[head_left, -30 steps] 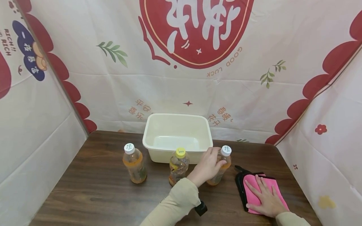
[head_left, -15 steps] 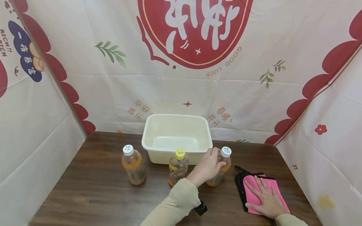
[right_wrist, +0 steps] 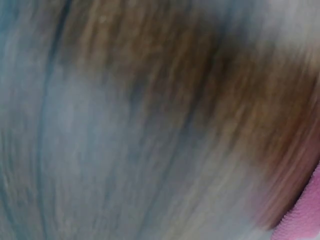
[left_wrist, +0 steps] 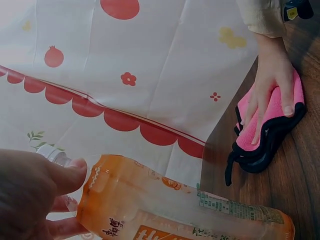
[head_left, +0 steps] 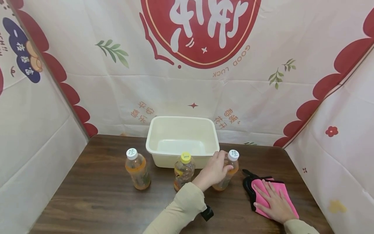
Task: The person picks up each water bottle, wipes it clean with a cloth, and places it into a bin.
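My left hand (head_left: 214, 170) grips the rightmost plastic bottle (left_wrist: 145, 200) around its neck, just below the white cap. The bottle is clear with an orange label and stands upright on the table. My right hand (head_left: 276, 204) lies flat with spread fingers on a folded pink cloth (head_left: 289, 199) with black edging. In the left wrist view, the right hand (left_wrist: 272, 85) presses on the same cloth. A yellow-capped bottle (head_left: 184, 170) stands near the left forearm, its base partly hidden. Another white-capped bottle (head_left: 138, 172) is farther left. The right wrist view is mostly blurred, with a pink cloth edge in its corner.
A cream plastic basin (head_left: 182, 159) stands behind the bottles, with nothing visible inside. The brown wooden table (head_left: 87, 195) is bordered by printed fabric (head_left: 175, 87) at the back and both sides. A black strap (head_left: 207, 213) shows beside the left sleeve.
The head view has shifted slightly. Both hands keep their places, the left on the bottle and the right on the cloth.
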A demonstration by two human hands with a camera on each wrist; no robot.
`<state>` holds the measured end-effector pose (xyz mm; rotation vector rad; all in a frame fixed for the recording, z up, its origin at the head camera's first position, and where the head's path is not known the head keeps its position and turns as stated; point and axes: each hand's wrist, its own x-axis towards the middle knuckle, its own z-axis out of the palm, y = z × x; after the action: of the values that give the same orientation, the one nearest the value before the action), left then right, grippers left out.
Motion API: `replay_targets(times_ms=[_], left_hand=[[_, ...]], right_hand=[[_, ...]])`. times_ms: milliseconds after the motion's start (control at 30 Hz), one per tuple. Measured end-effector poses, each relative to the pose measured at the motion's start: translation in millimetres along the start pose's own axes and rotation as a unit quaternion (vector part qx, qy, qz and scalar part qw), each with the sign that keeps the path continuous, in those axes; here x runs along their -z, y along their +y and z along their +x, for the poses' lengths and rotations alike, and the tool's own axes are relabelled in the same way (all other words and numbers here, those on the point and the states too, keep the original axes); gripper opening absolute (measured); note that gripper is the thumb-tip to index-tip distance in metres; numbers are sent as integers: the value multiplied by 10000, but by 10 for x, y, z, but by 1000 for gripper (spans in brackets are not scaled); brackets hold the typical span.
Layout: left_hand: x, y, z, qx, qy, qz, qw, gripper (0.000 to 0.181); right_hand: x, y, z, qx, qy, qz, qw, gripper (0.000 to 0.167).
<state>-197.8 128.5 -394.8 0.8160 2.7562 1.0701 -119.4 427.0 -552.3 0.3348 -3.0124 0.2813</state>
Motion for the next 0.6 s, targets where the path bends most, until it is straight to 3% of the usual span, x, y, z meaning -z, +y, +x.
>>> replay_targets(times_ms=[367,600], left_hand=[[18,23,-30,66,-95,-157,9998,44],[9,18,-12,103,-86,-218,9997,44]], right_hand=[[-11,34,47,-450,-406,355,9975,65],[3,28,81,-507,96,704,9962,56]])
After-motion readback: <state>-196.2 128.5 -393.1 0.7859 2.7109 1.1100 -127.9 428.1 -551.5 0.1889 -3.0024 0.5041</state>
